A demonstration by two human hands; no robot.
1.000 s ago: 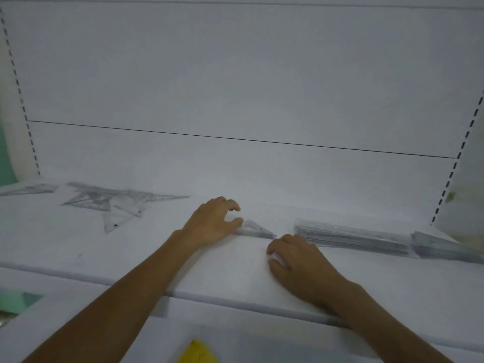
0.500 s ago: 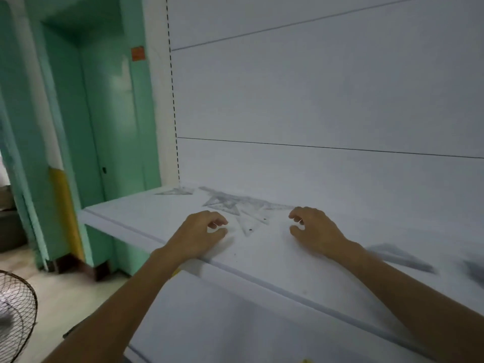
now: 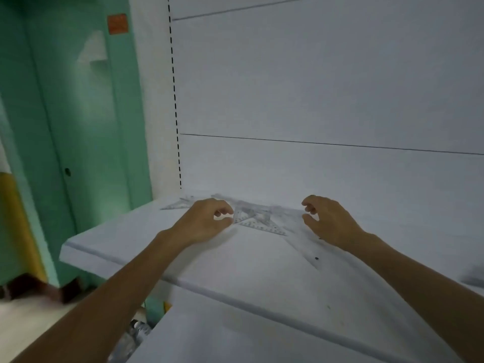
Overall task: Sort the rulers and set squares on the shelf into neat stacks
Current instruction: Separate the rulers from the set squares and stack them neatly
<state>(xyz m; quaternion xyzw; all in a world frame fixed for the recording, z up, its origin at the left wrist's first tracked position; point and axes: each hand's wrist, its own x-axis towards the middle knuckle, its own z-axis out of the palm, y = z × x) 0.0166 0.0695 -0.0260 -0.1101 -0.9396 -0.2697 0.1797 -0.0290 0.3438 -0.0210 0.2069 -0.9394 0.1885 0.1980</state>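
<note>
Wall (image 3: 86, 121): green, orange sticker (image 3: 117, 24), yellow band (image 3: 18, 226) low
Shelf (image 3: 235, 263): white, dashed slot strip (image 3: 175, 95) on back panel (image 3: 314, 87)
Floor (image 3: 23, 326): pale

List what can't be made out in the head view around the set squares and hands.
All in the head view.
Set square pile: clear, overlapping, blurred; count and any rulers among them unreadable.
Left hand: curled fingers hide whether it touches the pile.
Grey object: cut off by the right edge, blurred.
Orange label on the green door: print too small.
Items under the shelf: blurred, partly behind the left forearm.
</note>
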